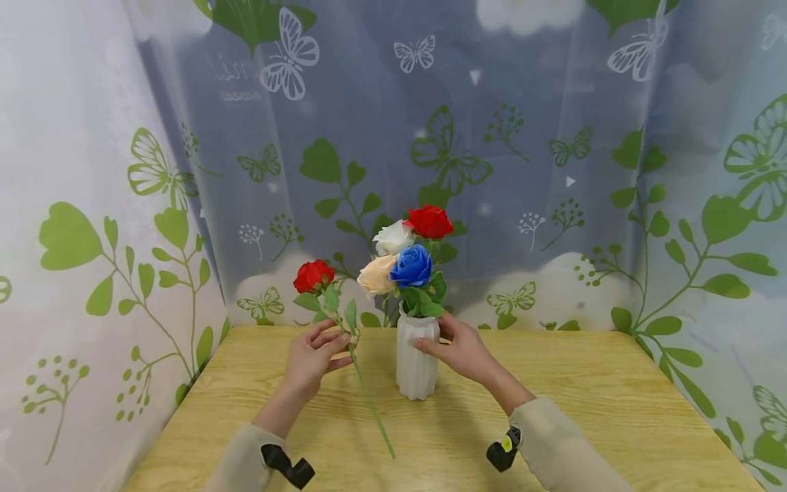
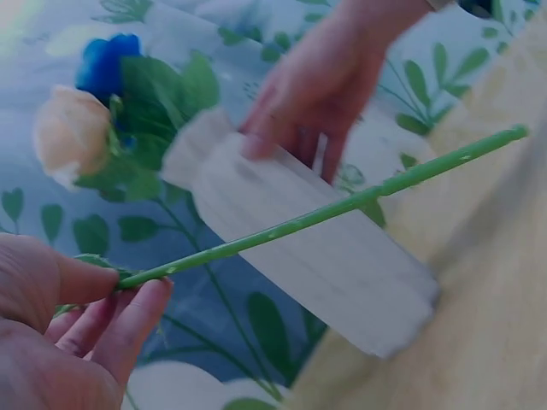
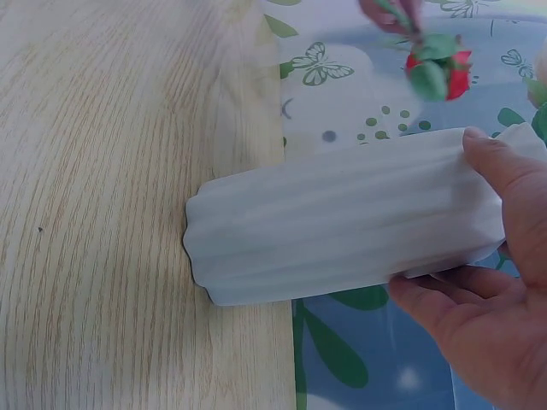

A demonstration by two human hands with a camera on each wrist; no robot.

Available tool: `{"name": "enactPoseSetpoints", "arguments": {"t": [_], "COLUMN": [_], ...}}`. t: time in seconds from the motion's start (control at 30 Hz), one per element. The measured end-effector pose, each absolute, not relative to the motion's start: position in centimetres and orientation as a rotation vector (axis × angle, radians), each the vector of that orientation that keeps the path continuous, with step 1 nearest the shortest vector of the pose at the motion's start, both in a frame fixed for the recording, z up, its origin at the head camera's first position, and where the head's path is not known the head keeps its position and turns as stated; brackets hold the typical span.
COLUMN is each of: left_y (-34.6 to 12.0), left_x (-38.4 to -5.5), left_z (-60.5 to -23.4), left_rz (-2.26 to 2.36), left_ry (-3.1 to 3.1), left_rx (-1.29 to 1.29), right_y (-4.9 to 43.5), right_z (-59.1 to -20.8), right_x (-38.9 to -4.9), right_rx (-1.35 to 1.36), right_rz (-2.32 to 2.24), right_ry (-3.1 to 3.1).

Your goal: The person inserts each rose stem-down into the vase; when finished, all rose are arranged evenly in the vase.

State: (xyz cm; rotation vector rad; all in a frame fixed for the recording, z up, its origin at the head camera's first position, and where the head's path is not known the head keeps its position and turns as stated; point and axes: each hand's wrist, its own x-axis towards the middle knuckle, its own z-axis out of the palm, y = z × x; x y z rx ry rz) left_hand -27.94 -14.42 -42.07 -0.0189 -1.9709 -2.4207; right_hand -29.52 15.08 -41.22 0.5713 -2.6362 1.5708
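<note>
My left hand [image 1: 313, 359] pinches the green stem [image 2: 299, 222] of a red rose [image 1: 313, 276] between thumb and fingers. Its bloom points up and left, while the bare stem end slants down to the right over the table. To the right stands a white ribbed vase [image 1: 417, 365], upright, with a red rose [image 1: 430, 222], a white rose [image 1: 393, 238], a peach rose [image 1: 377, 275] and a blue rose [image 1: 411, 266] in it. My right hand [image 1: 461, 348] grips the vase near its neck from the right, thumb in front. The stems inside the vase are hidden.
The wooden table [image 1: 590, 403] carries the vase close to its back edge. Behind and at both sides hangs a curtain [image 1: 522, 137] printed with leaves and butterflies. Dark cameras are strapped to both wrists.
</note>
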Motion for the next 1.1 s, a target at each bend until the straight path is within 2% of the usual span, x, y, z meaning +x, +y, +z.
{"name": "enactPoseSetpoints", "arguments": {"t": [0.47,1.1], "left_y": [-14.6,-14.7], "left_x": [-28.7,-29.3], "left_z": [-37.1,-35.0], "left_rz": [-2.404,-2.333], "left_ry": [-1.470,-1.189], "left_rx": [-0.095,-0.068], "right_y": [15.1,15.1], "right_z": [-41.4,-41.3], "right_x": [-29.6,-29.6], "right_rx": [0.566,0.551], "right_rz": [1.559,1.565], "right_ry": [-2.646,-2.650]}}
